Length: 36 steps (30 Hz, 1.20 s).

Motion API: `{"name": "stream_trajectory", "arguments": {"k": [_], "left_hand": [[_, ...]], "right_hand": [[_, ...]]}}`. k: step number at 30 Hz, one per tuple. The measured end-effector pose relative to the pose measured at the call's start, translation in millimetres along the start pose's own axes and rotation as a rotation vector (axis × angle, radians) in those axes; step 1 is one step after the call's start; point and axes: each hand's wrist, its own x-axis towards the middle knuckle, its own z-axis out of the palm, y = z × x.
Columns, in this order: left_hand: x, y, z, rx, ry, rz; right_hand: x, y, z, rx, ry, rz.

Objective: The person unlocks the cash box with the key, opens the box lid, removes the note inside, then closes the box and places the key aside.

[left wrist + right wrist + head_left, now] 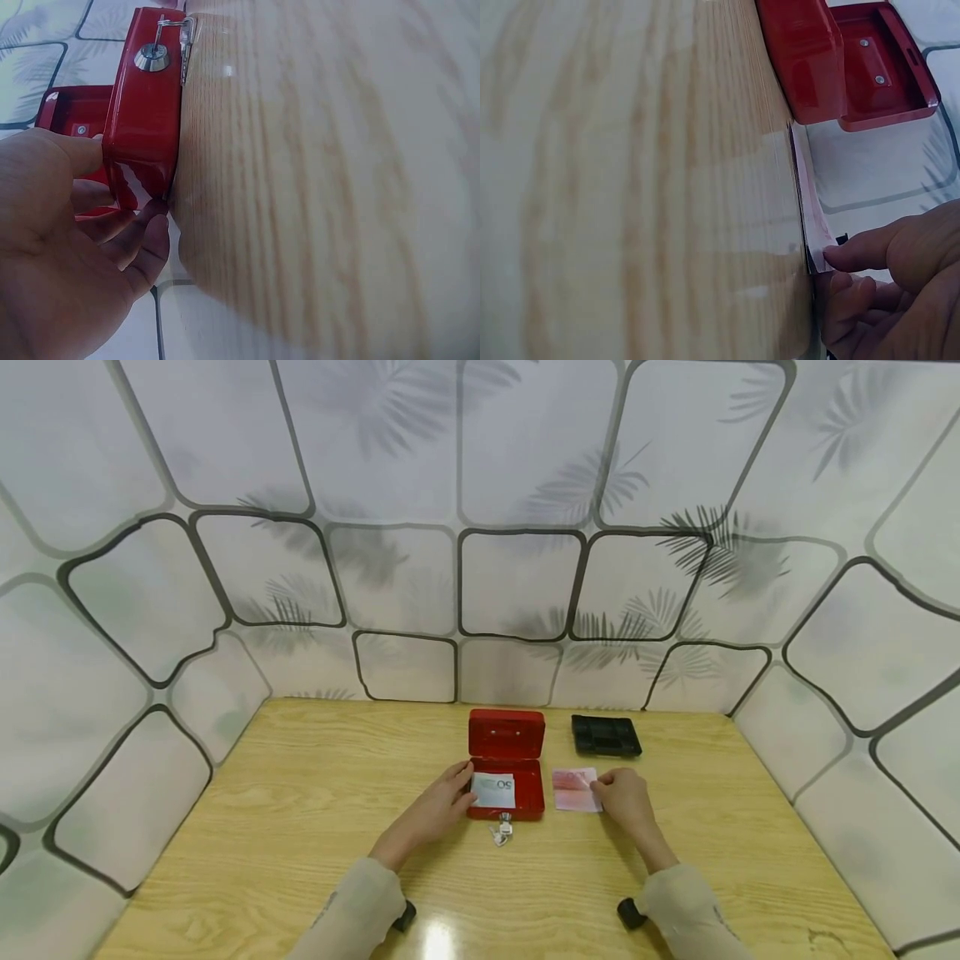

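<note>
A red metal cash box (531,789) stands on the table with its lid (506,735) raised. Inside it, toward the left, lies a pale banknote (493,790) marked 50. My left hand (442,802) grips the box's left side; the left wrist view shows the thumb at the rim and fingers curled along the outer wall. Keys (184,52) hang from the lock (152,58) on the front. To the right of the box, a pink banknote (574,789) lies close over the tabletop. My right hand (624,797) pinches its right edge, thumb (859,251) on top.
Behind the pink banknote sits a black compartment tray (606,736), to the right of the raised lid. The wooden table (300,802) meets patterned fabric walls (517,585) at the back and sides.
</note>
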Motion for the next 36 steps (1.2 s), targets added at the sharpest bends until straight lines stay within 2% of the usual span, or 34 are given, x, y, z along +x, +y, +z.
{"name": "stream_trajectory", "arguments": {"k": [8, 14, 17, 24, 36], "left_hand": [[-0.9, 0.6, 0.3, -0.002, 0.006, 0.004], [-1.0, 1.3, -1.0, 0.000, 0.000, -0.001], [-0.4, 1.0, -0.9, 0.002, 0.005, 0.002], [-0.1, 1.5, 0.2, 0.005, 0.009, -0.004], [-0.6, 2.5, -0.1, 0.005, -0.004, -0.015]], "right_hand": [[-5, -2, -3, 0.013, -0.004, 0.010], [-10, -8, -7, -0.020, 0.074, 0.037], [-11, -14, -11, 0.004, 0.099, 0.006], [-16, -33, -13, 0.099, 0.076, -0.086], [-21, -63, 4, 0.183, -0.027, -0.176]]}}
